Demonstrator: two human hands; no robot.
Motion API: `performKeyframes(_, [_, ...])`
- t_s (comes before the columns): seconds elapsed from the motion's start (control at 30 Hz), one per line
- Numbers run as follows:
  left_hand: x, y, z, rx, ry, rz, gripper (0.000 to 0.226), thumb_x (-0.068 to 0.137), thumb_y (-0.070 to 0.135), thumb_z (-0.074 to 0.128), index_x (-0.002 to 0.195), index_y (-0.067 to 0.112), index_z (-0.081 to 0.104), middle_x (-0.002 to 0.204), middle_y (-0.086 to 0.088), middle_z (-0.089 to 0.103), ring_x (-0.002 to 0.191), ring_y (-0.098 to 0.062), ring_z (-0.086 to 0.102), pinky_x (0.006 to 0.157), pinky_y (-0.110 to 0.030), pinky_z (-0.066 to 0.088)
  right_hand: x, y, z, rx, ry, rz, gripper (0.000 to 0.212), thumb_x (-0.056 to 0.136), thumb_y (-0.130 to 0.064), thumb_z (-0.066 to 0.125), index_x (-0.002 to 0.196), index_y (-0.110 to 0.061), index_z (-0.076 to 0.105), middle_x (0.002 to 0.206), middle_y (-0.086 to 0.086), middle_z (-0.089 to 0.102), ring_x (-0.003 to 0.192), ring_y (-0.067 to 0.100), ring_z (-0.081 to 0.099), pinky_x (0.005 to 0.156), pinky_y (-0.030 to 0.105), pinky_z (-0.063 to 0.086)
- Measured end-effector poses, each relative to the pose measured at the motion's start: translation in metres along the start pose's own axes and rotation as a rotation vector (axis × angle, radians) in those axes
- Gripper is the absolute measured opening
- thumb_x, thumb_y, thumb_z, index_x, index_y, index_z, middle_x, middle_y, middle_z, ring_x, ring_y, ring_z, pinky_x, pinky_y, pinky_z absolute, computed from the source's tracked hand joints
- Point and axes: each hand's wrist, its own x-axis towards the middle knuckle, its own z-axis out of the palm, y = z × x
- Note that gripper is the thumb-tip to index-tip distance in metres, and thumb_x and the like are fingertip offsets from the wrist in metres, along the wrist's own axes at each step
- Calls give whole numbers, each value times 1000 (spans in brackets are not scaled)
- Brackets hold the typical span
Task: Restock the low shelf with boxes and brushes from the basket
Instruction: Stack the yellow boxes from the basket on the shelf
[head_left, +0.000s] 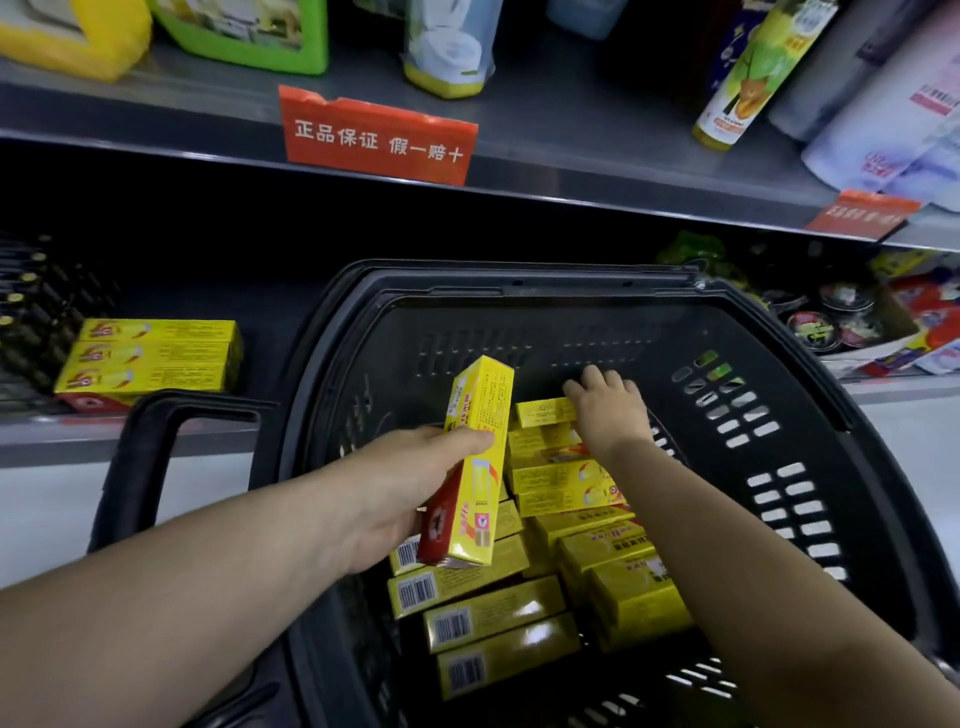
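Observation:
A black plastic basket (779, 364) fills the middle of the view and holds several long yellow boxes (493, 613). My left hand (395, 493) grips one yellow and red box (475, 457) and holds it tilted upright above the basket's left side. My right hand (608, 405) reaches deeper into the basket, its fingers curled over the far end of another yellow box (545, 413) on top of the pile. On the low shelf (41, 431) at the left, a stack of the same yellow boxes (150, 358) lies flat. No brushes are visible.
The basket's black handle (145, 467) sticks out at the left. An upper shelf (571, 156) with bottles, packs and red labels (376, 137) overhangs the low shelf. Dark items (31, 312) stand left of the stacked boxes. Tins and packets (831, 322) lie at the right.

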Motion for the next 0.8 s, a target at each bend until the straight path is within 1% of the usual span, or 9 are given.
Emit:
performKeyframes(0.13, [1, 1, 0, -19, 39, -16, 29, 88, 35, 60, 106, 13, 66, 92, -10, 74, 80, -22, 70, 61, -29, 52, -17, 7, -45, 154, -27, -8, 45, 88, -9, 58, 129, -22, 48, 128, 6, 36, 89, 31, 60, 67, 39, 52])
performKeyframes(0.23, [-3, 3, 2, -54, 47, -26, 29, 88, 37, 59, 99, 11, 67, 80, -8, 75, 69, -20, 70, 53, -25, 52, -50, 14, -92, 290, 114, -128, 43, 87, -12, 59, 127, -27, 53, 129, 6, 38, 76, 32, 62, 61, 37, 51])
performKeyframes(0.3, [-7, 5, 4, -96, 22, -12, 28, 87, 36, 59, 93, 10, 66, 69, -6, 74, 63, -20, 68, 55, -27, 51, -81, 13, -122, 406, 257, -240, 46, 80, -2, 64, 118, -28, 60, 126, 5, 44, 67, 25, 60, 55, 32, 50])
performKeyframes(0.4, [-16, 8, 8, -116, -114, 37, 35, 82, 41, 63, 100, 12, 69, 85, -8, 75, 74, -27, 71, 62, -32, 54, -126, -5, -143, 583, 368, -303, 58, 79, 4, 61, 118, -39, 57, 132, -5, 41, 91, 9, 57, 69, 15, 51])
performKeyframes(0.5, [-24, 8, 12, -138, -210, 116, 43, 77, 36, 67, 115, 14, 63, 99, -11, 74, 89, -27, 71, 66, -34, 60, -154, -34, -148, 1104, 202, -322, 69, 87, 8, 41, 135, -41, 42, 141, -21, 38, 125, -5, 40, 95, 21, 47])
performKeyframes(0.57, [-25, 6, 12, -129, -171, 156, 48, 78, 29, 68, 122, 14, 57, 100, -11, 74, 89, -26, 71, 67, -34, 60, -162, -46, -146, 1543, 34, -307, 68, 91, 6, 39, 144, -34, 25, 131, -37, 44, 125, -9, 42, 91, 11, 45])
performKeyframes(0.63, [-26, 4, 11, -144, -138, 168, 52, 76, 26, 71, 124, 14, 54, 99, -11, 74, 87, -26, 72, 67, -36, 60, -161, -53, -141, 1671, -24, -167, 69, 92, -17, 58, 142, -37, 15, 115, -53, 44, 118, -19, 41, 82, 1, 43])
performKeyframes(0.7, [-26, 3, 8, -165, -147, 174, 56, 73, 27, 72, 124, 15, 53, 100, -11, 73, 89, -28, 71, 71, -39, 59, -157, -58, -137, 1591, -85, -91, 85, 72, -39, 74, 139, -41, 22, 117, -46, 49, 117, -15, 46, 90, 11, 47])
performKeyframes(0.8, [-25, 1, 5, -152, -143, 199, 60, 70, 28, 72, 126, 15, 52, 103, -11, 73, 92, -27, 71, 75, -41, 59, -151, -61, -135, 1600, -312, -109, 77, 69, -31, 81, 128, -47, 35, 118, -16, 64, 110, 6, 61, 94, 35, 51])
